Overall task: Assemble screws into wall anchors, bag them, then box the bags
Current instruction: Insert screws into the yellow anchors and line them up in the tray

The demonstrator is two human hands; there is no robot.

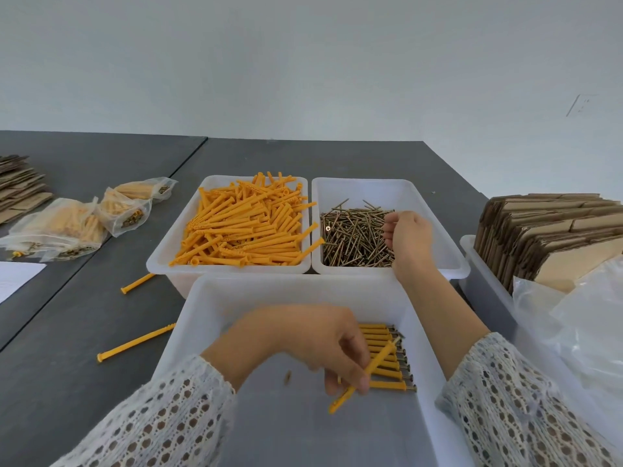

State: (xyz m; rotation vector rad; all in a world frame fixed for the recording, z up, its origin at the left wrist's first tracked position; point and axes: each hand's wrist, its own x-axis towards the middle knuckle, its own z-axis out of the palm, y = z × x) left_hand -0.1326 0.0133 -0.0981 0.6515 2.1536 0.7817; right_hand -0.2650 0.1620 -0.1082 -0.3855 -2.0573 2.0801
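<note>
On the table [84, 332], 2 bins sit side by side at the far end: the anchor bin [161, 254] on the left, the screw bin [435, 203] touching it on the right, with a third bin [202, 311] just near of both holding a row of assembled anchors [387, 369] at its right side. Filled bags [67, 227] lie far left, with 2 loose anchors [135, 343] between them and the near bin. At the right, a tub [485, 281] holds upright flat cartons [546, 237], with plastic bags [590, 325] near of them.
</note>
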